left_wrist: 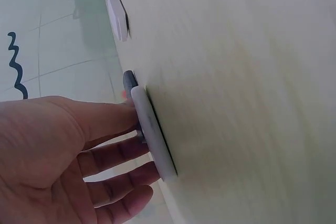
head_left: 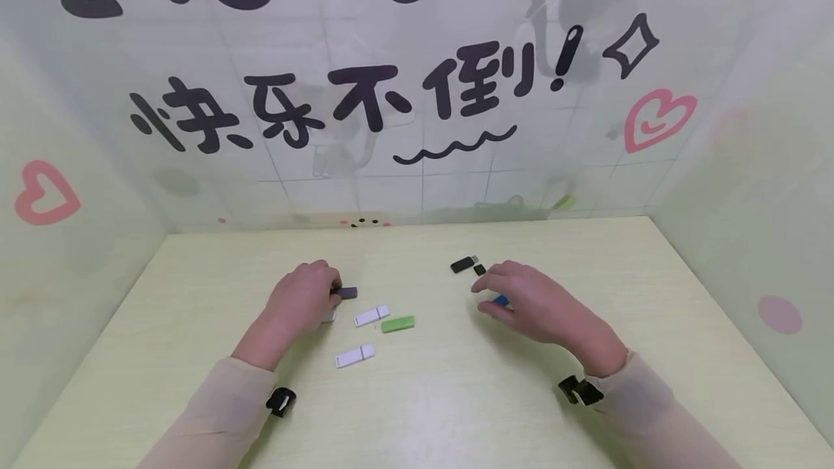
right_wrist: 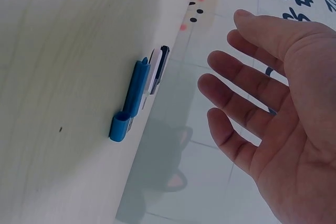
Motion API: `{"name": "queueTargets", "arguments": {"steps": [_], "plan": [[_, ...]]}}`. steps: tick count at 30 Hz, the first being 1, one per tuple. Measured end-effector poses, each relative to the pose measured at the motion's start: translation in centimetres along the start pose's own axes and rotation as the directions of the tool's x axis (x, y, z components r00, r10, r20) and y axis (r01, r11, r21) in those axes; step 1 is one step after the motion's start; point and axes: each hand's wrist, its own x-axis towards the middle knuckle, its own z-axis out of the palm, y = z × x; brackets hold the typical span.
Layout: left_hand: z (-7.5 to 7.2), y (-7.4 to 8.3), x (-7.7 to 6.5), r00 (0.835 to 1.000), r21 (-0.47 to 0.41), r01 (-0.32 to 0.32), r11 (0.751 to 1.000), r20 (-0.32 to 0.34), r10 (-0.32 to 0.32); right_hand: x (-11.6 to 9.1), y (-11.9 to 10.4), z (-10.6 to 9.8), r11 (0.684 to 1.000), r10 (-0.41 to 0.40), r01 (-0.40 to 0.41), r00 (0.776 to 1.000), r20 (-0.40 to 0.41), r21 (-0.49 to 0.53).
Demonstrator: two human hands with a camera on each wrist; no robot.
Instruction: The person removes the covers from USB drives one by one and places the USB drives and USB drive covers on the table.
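At the left of the table, my left hand [head_left: 302,299] pinches a dark grey USB stick [head_left: 347,293] between thumb and fingers. A white USB stick [left_wrist: 153,132] lies just in front of it in the left wrist view, mostly hidden under the hand in the head view. My right hand [head_left: 531,299] hovers with relaxed fingers over a blue USB stick [right_wrist: 136,90], holding nothing. The blue cap [right_wrist: 119,125] lies at that stick's end. Past the right fingertips is a black USB stick [head_left: 463,264] with its metal plug bare and a small black cap [head_left: 480,269] beside it.
Between the hands lie two white USB sticks, one nearer [head_left: 355,355] and one farther [head_left: 371,315], and a green USB stick [head_left: 397,324]. A printed wall [head_left: 365,194] closes off the table's [head_left: 430,411] back, with side panels left and right.
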Motion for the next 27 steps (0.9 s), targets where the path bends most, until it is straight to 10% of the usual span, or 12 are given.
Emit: {"name": "queueTargets", "arguments": {"steps": [14,27], "plan": [[0.0,0.1,0.2,1.0,-0.047,0.019,0.999,0.012,-0.019,0.4,-0.6,0.1,1.0,-0.019,0.019,1.0,-0.002,-0.009],[-1.2,2.9,-0.3,0.989,-0.054,-0.062,0.997,-0.14,0.054,1.1,-1.1,0.4,0.998,-0.056,0.055,0.997,-0.05,-0.031]]}}
